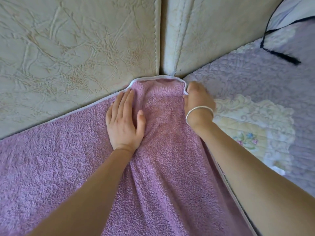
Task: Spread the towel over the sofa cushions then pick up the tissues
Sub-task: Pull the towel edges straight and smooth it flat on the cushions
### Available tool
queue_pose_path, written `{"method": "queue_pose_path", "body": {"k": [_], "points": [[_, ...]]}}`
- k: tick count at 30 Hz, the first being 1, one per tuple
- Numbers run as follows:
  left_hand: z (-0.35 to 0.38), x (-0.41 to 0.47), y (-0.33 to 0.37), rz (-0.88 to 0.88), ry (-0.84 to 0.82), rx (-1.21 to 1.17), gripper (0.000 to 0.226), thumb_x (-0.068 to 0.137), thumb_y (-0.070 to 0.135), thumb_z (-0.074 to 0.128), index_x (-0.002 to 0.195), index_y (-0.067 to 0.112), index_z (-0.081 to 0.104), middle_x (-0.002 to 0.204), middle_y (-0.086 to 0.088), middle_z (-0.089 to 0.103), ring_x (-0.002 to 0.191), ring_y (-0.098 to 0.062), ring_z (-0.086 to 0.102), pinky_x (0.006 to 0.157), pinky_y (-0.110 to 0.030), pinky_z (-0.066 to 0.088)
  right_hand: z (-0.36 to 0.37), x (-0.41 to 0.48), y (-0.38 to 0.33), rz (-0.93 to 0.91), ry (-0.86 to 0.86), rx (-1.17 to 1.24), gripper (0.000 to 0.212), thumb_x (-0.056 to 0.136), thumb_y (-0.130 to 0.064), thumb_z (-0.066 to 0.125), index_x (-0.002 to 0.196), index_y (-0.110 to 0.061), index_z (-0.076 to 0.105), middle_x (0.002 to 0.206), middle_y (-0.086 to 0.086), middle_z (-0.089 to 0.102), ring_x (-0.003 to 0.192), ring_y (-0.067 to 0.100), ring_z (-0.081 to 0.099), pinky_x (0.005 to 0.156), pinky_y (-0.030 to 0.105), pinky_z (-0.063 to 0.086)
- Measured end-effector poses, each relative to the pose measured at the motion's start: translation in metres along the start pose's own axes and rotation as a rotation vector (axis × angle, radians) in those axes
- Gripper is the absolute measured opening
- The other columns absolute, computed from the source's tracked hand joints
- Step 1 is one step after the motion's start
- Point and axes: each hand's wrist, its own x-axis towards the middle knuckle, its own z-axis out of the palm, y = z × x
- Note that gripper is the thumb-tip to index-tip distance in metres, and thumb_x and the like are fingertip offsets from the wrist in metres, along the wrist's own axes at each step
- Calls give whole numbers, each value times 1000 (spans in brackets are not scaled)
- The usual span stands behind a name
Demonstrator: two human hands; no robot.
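Note:
A pink terry towel (56,160) with a pale hem lies over the sofa seat, bunched into folds at its far corner against the backrest. My left hand (124,120) lies flat on the towel with straight fingers, pressing it down beside the backrest. My right hand (197,99), with a silver bangle on the wrist, pinches the towel's hemmed corner edge at the far right. No tissues are in view.
Cream embossed back cushions (76,48) rise behind the seat, with a seam between two of them. To the right lies a lilac quilted cover (255,79) with a floral patch, and a cushion with dark piping (293,26) sits at the top right.

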Motion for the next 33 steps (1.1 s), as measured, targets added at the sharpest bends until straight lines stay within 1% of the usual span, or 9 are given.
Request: {"method": "queue_pose_path", "body": {"k": [6,11,13,16,19,22,27,30,33], "points": [[-2,1,-3,-80,86,-174,47,89,15,26,127,-1,48,127,-19,57,116,-37,54,101,-52,41,2,-3,12,96,115,72,22,95,-10,44,115,-2,46,122,18,51,101,36,58,68,37,41],[2,2,-4,16,20,64,47,90,28,29,131,14,49,137,-5,52,129,-24,45,105,-40,33,-4,-2,5,77,53,20,26,95,-11,42,120,-4,42,126,17,47,104,36,57,71,39,44],[4,1,-3,26,33,129,48,89,36,32,130,18,51,136,-3,53,128,-23,47,103,-40,36,-9,-7,0,2,122,2,30,91,-10,48,121,-5,45,125,16,48,110,34,51,80,40,43],[6,1,-4,31,44,159,50,88,40,34,129,19,52,135,-2,54,127,-24,48,102,-41,37,-2,-24,-13,-310,235,107,36,85,2,47,119,-5,55,121,18,57,112,33,52,93,41,38],[6,1,-4,33,39,159,52,86,41,35,130,18,51,136,-2,53,128,-24,47,103,-41,36,24,-31,-23,-310,-24,243,45,92,-1,37,137,-8,41,141,10,47,131,22,42,111,31,29],[7,1,-3,24,42,159,53,85,43,35,130,18,51,136,-3,53,128,-24,47,103,-41,36,42,-26,-25,-184,-171,561,47,96,0,32,143,-5,29,153,9,29,141,18,25,112,17,12],[7,1,-3,21,22,173,54,86,44,34,130,18,50,137,-3,52,129,-24,45,103,-41,35,47,-11,-19,-43,-288,878,46,94,4,31,138,-7,41,147,9,40,137,18,34,105,10,20],[7,1,-2,12,15,176,54,86,43,33,131,18,50,138,-3,51,129,-25,45,103,-42,34,45,-12,-22,-47,-273,808,47,94,5,31,137,-8,43,145,8,44,135,20,38,111,21,23],[7,0,-2,18,30,180,54,85,42,34,131,16,50,137,-5,52,128,-27,46,102,-44,36,42,-25,-23,-134,-42,543,45,93,0,38,136,-11,44,139,9,51,127,23,47,102,22,29]]}}
